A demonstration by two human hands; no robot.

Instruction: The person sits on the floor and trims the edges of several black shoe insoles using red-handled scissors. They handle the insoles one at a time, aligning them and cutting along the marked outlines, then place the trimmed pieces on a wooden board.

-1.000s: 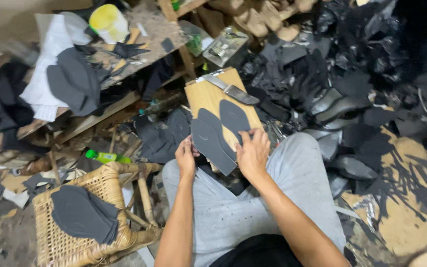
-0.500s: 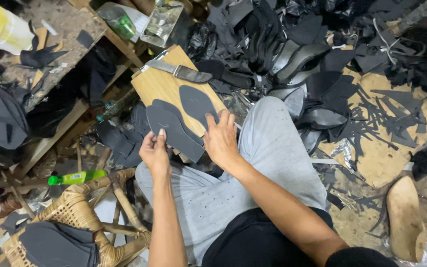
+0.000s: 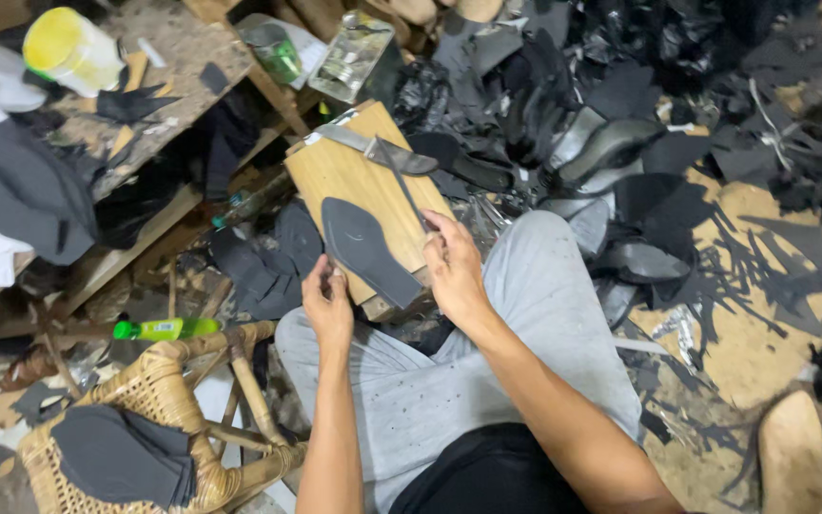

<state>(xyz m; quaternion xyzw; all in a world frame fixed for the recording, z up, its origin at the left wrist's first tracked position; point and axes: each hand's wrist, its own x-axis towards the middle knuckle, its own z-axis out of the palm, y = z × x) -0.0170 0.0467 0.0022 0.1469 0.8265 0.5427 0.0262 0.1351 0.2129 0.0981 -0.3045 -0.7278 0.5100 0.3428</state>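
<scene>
A dark, matte sole-shaped cutout (image 3: 369, 249), pointed at the toe, lies flat on the smooth pale wooden board (image 3: 335, 171) across the lap; the left hand (image 3: 327, 303) pinches its heel edge, the right hand (image 3: 454, 266) closes around a thin dark blade handle (image 3: 403, 186), woven wicker basket (image 3: 159, 390) beside the knee

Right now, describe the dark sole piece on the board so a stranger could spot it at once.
Find the wooden board propped on the seated person's grey-trousered knee. On its face lies a flat dark sole piece, between the left hand and right hand. It is the only sole-shaped cutout on the board; the knife above it is shiny metal.
</scene>
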